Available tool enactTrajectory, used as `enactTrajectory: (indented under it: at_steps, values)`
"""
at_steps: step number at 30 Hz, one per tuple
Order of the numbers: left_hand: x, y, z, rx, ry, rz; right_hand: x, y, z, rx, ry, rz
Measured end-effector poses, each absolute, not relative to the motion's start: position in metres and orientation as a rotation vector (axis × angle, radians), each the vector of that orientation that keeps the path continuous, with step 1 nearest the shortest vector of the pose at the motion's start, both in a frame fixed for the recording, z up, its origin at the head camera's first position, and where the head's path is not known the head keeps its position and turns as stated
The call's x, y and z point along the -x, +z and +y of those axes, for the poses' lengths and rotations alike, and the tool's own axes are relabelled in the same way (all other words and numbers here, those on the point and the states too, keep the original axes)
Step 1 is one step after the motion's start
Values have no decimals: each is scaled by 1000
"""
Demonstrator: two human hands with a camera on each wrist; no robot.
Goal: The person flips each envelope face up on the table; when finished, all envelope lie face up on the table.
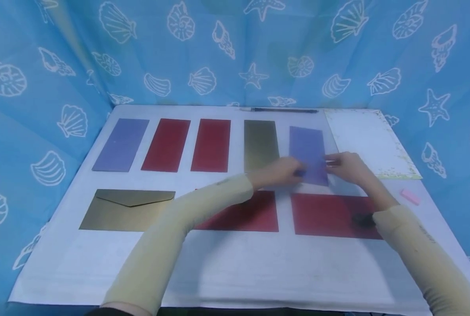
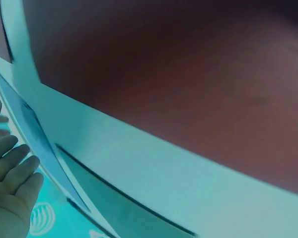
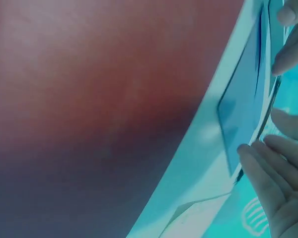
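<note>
A purple envelope (image 1: 307, 142) lies at the back right of the table, turned slightly askew from its neighbours. My left hand (image 1: 281, 171) is at its lower left side, fingers extended in the left wrist view, and partly covers the gold envelope (image 1: 260, 142) beside it. At the purple envelope's right edge is my right hand (image 1: 347, 166), fingertips right at the border. The right wrist view shows that hand's fingers loosely extended beside the envelope (image 3: 241, 99). Below my forearms lie two red envelopes (image 1: 258, 215) (image 1: 322, 215), each partly covered.
Another purple envelope (image 1: 120, 145) and two red ones (image 1: 165, 145) (image 1: 211, 145) continue the back row leftward. A gold envelope (image 1: 128, 215) with a pointed flap lies front left. Behind are a pen (image 1: 286, 110) and a bordered white sheet (image 1: 373, 140); a pink eraser-like block (image 1: 410, 196) sits right.
</note>
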State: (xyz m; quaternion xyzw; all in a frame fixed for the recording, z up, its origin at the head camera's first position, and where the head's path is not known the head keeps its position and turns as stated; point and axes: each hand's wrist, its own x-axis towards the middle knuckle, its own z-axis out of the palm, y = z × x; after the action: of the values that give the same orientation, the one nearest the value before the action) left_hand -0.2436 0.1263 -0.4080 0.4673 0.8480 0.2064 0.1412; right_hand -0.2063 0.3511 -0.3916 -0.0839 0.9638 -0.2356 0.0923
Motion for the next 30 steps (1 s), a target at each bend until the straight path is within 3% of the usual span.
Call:
enactTrajectory:
  at_steps: [9, 17, 30]
  values:
    - [242, -411, 102, -1262, 538, 2479, 178, -391, 332, 619, -704, 2800]
    - [244, -419, 108, -1390, 492, 2493, 185, -399, 327, 664, -561, 2848]
    - [249, -424, 113, -1300, 496, 2526, 198, -398, 328, 634, -519, 2877]
